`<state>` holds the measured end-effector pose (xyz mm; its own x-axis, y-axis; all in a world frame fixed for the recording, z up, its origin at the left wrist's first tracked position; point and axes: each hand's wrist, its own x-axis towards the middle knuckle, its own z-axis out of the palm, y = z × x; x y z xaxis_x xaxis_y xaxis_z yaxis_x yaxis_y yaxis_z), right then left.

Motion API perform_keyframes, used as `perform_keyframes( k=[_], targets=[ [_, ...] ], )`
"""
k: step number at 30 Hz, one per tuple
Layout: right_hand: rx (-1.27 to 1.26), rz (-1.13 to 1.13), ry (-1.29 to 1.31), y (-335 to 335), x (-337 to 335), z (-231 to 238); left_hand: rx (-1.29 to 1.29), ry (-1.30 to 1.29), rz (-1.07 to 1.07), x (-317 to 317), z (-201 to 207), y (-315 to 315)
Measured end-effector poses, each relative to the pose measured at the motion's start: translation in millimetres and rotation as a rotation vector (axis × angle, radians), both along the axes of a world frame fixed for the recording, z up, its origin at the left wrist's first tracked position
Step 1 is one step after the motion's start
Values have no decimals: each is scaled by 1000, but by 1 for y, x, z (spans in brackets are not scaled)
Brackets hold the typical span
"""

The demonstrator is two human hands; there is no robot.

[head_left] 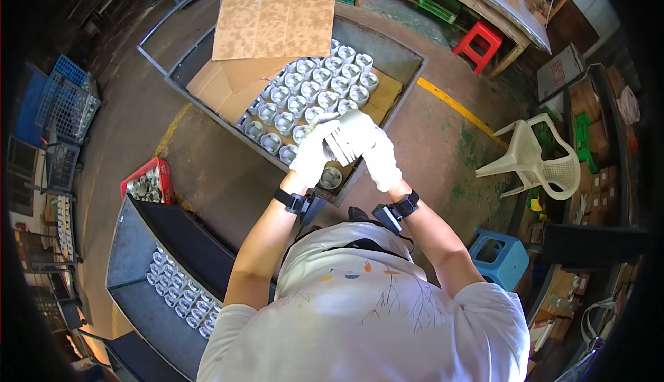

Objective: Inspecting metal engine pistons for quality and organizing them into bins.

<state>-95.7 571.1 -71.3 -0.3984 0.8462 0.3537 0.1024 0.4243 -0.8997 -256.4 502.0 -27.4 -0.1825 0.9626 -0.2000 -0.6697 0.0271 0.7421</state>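
Observation:
Both my hands wear white gloves and meet above the near edge of a grey metal cart [387, 45]. My left hand [312, 155] is closed around one side of a silvery metal piston [339, 148] with grooves along its side. From the other side, my right hand [380, 155] is closed on the same piston; glare blurs its fingers. Rows of similar pistons [310, 91] stand upright in the cart on brown cardboard. A single piston [331, 177] stands in the near corner, just below my hands.
A cardboard sheet [273, 19] covers the cart's far part. At lower left is another metal bin [124, 257] with pistons; a red crate [166, 178] of metal parts adjoins it. A white chair [532, 157], blue stool [499, 257] and red stool [478, 44] stand to the right.

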Motion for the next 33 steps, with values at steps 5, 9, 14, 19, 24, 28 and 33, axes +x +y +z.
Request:
perform_keyframes(
  k=[5, 9, 14, 19, 24, 28, 33],
  targets=[
    [2, 165, 98, -7, -18, -16, 180, -48, -72, -9, -59, -21],
    [17, 77, 23, -23, 8, -29, -37, -24, -11, 14, -71, -32],
    [-79, 97, 2, -19, 15, -41, -70, 71, -7, 20, -48, -31],
    [-145, 200, 7, -17, 12, -33, -73, 12, 18, 15, -55, -33],
    [-128, 224, -106, -10, 14, -42, -106, -89, -5, 9, -66, -28],
    [-78, 210, -149, -10, 13, -50, -113, -78, 46, 15, -59, -28],
    [-37, 122, -238, -15, 9, -43, -119, -109, 95, 18, -51, -29]
  ],
)
